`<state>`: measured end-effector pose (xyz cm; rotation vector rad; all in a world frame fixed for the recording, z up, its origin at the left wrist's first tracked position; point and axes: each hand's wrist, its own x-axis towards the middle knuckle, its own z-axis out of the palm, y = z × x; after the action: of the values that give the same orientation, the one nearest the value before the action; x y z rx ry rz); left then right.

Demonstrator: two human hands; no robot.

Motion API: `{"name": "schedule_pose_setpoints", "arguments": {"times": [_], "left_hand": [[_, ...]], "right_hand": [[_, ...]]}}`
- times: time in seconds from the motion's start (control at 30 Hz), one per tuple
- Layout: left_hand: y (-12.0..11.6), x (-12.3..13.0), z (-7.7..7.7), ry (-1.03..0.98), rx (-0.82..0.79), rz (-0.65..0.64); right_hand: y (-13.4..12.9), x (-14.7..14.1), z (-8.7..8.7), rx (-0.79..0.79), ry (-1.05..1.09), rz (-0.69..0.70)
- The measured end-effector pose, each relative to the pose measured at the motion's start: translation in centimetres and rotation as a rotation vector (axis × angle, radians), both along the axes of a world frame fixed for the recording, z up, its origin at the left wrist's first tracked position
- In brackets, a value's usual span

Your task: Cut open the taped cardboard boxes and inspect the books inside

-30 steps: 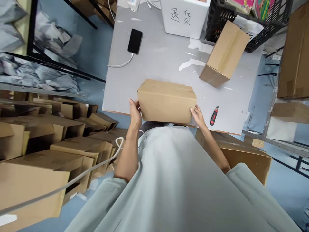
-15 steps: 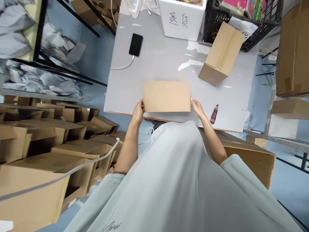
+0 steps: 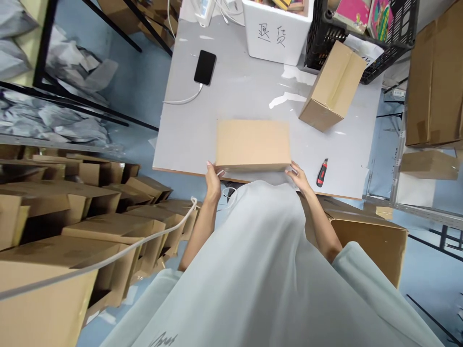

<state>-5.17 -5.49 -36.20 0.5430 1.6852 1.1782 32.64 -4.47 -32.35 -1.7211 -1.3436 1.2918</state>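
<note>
we find the cardboard box (image 3: 253, 142) at the near edge of the gray table (image 3: 246, 99), its long axis running left to right, roughly parallel to that edge, with a broad plain face up. it lies between our hands, just beyond the fingers. our left hand (image 3: 213, 182) is at its near left corner, thumb apart from the fingers; our right hand (image 3: 299, 178) is at its near right corner, fingers bent. we cannot tell whether either set is clamped on the cardboard. on the table's right side we note a red and black cutter (image 3: 321, 172); toward its far left, a phone (image 3: 205, 67).
</note>
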Motion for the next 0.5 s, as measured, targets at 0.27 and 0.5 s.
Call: {"name": "schedule_pose_setpoints", "arguments": {"times": [0.27,0.5], "left_hand": [[2.0,-2.3,5.6,0.290,0.313,-0.119],[3.2,-2.5,4.7,0.323,0.229,-0.194]], "right_hand": [[2.7,-0.8,6.1,0.219,0.054,0.001],[3.2,-2.0,4.7,0.191,-0.104,-0.009]]}}
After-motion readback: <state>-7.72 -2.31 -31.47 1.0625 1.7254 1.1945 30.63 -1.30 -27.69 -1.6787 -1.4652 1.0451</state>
